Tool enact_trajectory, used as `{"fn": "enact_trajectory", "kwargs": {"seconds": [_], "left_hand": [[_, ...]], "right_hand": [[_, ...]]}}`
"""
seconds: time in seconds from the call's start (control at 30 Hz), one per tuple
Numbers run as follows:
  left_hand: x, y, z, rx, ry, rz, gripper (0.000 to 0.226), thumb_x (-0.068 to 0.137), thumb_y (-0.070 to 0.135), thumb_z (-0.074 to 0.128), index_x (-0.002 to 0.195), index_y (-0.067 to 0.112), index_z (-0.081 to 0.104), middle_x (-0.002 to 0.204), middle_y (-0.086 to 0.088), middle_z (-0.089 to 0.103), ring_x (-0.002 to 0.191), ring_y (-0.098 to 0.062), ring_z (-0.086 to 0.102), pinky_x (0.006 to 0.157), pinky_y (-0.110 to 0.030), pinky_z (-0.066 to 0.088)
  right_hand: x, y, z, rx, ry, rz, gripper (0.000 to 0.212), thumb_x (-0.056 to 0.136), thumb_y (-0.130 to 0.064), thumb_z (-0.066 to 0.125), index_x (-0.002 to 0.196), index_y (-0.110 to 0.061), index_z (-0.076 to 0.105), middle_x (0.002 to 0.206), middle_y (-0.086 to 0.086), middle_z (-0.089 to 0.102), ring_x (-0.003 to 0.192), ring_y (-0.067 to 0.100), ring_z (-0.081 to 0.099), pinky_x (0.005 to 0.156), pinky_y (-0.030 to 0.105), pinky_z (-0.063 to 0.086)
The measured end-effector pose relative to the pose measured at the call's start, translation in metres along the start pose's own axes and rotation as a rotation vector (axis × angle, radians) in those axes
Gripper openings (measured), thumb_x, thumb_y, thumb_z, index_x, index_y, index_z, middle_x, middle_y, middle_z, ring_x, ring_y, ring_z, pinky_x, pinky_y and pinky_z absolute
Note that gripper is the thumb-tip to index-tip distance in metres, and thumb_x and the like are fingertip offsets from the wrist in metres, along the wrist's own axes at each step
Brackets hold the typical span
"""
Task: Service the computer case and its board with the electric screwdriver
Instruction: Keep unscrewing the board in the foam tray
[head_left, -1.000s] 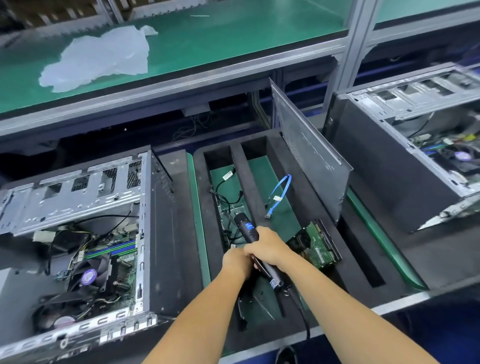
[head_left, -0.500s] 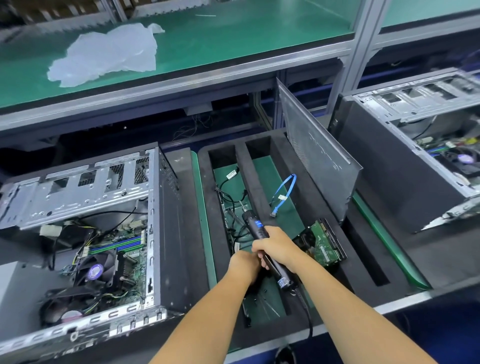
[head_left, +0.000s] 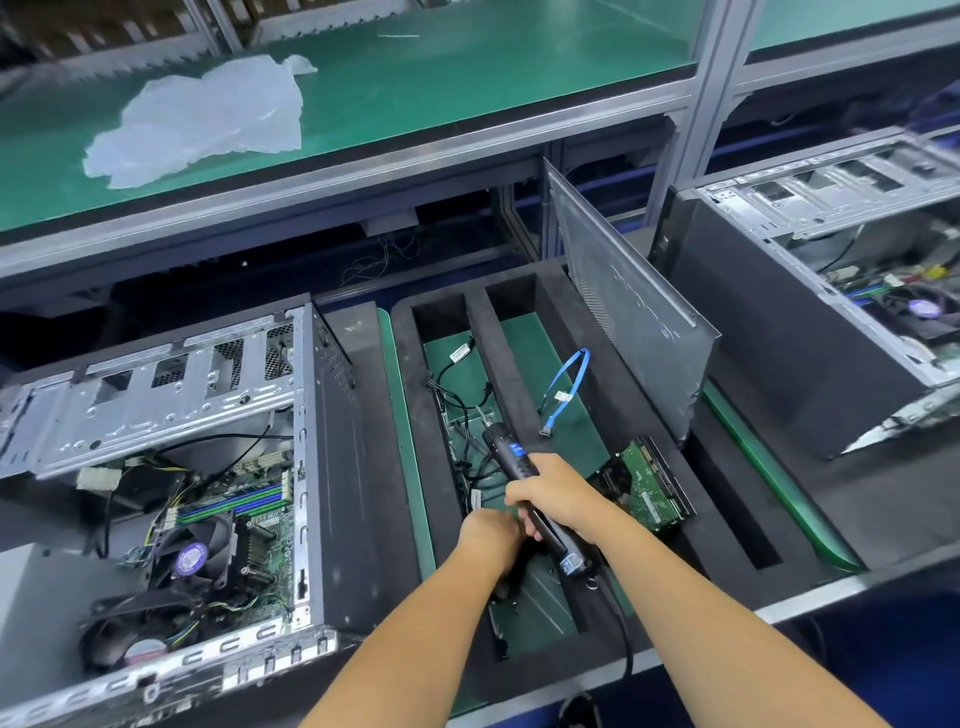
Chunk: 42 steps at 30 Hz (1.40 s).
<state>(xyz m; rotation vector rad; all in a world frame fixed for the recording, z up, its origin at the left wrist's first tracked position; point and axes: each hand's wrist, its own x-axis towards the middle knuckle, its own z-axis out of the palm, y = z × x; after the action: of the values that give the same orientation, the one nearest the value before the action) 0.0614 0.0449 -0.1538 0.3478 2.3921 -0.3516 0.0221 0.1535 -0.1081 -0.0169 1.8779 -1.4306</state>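
Note:
My right hand grips the black electric screwdriver by its middle, the tip pointing away over the left slot of the black foam tray. Its cable trails off the near edge. My left hand sits just left of it, low in that slot, fingers hidden, so what it holds is unclear. An open computer case lies on its side at the left, its board and fan exposed.
A green-boarded hard drive leans in the tray right of my hands. A blue cable and black cables lie in the slots. A grey side panel stands upright. A second open case is at the right, a plastic bag on the shelf.
The view has shifted slightly, so everything sits a little to the right. My hands and the screwdriver stay together over the tray's left slot with little movement.

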Motion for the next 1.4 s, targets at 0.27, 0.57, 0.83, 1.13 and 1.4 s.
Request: {"fn": "enact_trajectory", "kwargs": {"seconds": [0.27,0.57,0.83,1.13,1.4], "left_hand": [[0.0048,-0.0006,0.0019,0.098,0.011,0.081,0.035,0.094,0.008,0.048,0.128,0.004,0.049,0.132,-0.011,0.052,0.12,-0.027,0.051,0.095,-0.035,0.044],[0.0013,-0.0012,-0.0006,-0.079,-0.047,0.071,0.049,0.089,0.009,0.057,0.135,0.007,0.041,0.133,-0.012,0.047,0.119,-0.029,0.051,0.092,-0.04,0.047],[0.0009,-0.0023,0.0009,-0.227,0.042,0.029,0.038,0.089,0.006,0.052,0.127,0.006,0.048,0.126,-0.009,0.051,0.111,-0.028,0.055,0.086,-0.04,0.049],[0.0059,-0.005,0.0013,-0.264,0.055,0.031,0.032,0.09,0.007,0.047,0.122,0.007,0.052,0.125,-0.011,0.053,0.112,-0.027,0.054,0.089,-0.038,0.047],[0.0075,-0.0026,0.0052,-0.231,0.072,0.031,0.035,0.092,0.005,0.046,0.127,0.005,0.048,0.13,-0.011,0.049,0.116,-0.028,0.053,0.091,-0.039,0.046]], "right_hand": [[0.0012,-0.0019,-0.0003,-0.015,0.002,0.006,0.016,0.078,-0.003,0.061,0.083,-0.009,0.047,0.062,0.012,0.053,0.048,0.026,0.05,0.049,0.032,0.047],[0.0012,-0.0023,0.0002,-0.02,0.001,0.012,0.016,0.078,-0.003,0.061,0.083,-0.009,0.048,0.063,0.013,0.054,0.05,0.026,0.05,0.049,0.033,0.047],[0.0011,-0.0024,0.0005,-0.002,0.006,0.013,0.017,0.077,-0.001,0.062,0.083,-0.008,0.048,0.059,0.011,0.053,0.045,0.024,0.05,0.045,0.029,0.045],[-0.0005,-0.0033,-0.0005,0.026,-0.012,0.02,0.015,0.078,0.0,0.06,0.084,-0.007,0.049,0.059,0.013,0.052,0.045,0.024,0.048,0.045,0.028,0.044],[0.0017,-0.0019,-0.0015,0.026,-0.014,0.02,0.016,0.078,0.0,0.061,0.084,-0.008,0.048,0.059,0.011,0.053,0.045,0.024,0.049,0.045,0.029,0.045]]}}
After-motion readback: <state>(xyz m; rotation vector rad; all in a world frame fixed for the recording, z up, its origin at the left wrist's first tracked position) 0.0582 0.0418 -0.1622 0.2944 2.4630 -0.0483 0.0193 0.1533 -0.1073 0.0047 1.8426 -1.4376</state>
